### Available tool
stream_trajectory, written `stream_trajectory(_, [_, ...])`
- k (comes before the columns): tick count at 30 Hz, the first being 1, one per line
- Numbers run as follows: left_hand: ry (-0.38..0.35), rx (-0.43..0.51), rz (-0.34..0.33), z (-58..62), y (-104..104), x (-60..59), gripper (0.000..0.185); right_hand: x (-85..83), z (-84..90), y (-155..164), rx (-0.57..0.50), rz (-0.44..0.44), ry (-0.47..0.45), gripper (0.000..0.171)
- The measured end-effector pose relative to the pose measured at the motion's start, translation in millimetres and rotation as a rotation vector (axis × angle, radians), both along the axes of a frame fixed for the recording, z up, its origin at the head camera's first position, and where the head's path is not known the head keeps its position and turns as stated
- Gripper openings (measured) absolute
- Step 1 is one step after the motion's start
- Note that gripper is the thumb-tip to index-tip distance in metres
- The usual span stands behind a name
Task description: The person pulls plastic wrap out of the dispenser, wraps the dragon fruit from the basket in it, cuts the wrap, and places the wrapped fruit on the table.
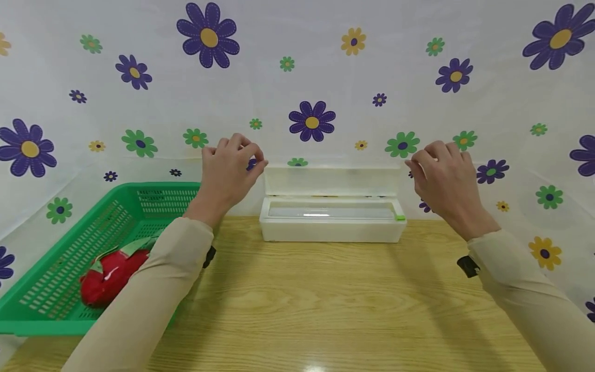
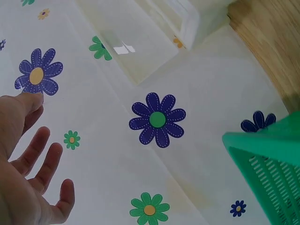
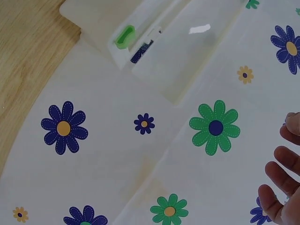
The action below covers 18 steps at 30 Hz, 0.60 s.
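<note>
A long white cling film dispenser (image 1: 331, 230) lies near the back of the table, its lid (image 1: 331, 182) raised. Inside rests a shiny roll (image 1: 325, 212), and a green slide cutter (image 1: 400, 217) sits at the right end. Above and left of the box, my left hand (image 1: 229, 168) pinches with thumb and forefinger. My right hand (image 1: 443, 175) pinches the same way above and right of it. Between them the film is so clear that only faint glints near the fingertips in the wrist views hint at it; its outline cannot be made out.
To the left stands a green plastic basket (image 1: 65, 326) holding a red plush thing (image 1: 109, 279) with green leaf-like parts, partly behind my left forearm. A white flowered sheet (image 1: 260, 93) hangs behind the wood-grain table (image 1: 325, 299).
</note>
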<state>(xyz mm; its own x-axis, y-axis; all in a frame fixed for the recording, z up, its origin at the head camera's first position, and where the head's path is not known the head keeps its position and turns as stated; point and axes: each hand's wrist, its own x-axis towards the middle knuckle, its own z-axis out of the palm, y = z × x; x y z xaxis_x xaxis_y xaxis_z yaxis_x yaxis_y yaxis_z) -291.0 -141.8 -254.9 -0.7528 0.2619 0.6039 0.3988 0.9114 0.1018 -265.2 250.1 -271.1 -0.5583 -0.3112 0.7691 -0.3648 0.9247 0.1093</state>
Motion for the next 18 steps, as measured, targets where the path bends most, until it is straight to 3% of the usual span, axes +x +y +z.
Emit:
stream_trajectory(7, [-0.012, -0.083, -0.006, 10.6, -3, -7.5, 0.019, -3.9, 3.3, 2, 0.024, 0.009, 0.028, 0.012])
stream_trajectory(18, [-0.013, -0.062, -0.011, 15.6, -1, -10.0, 0.018, -6.3, 5.1, 4, 0.034, 0.008, 0.04, 0.015])
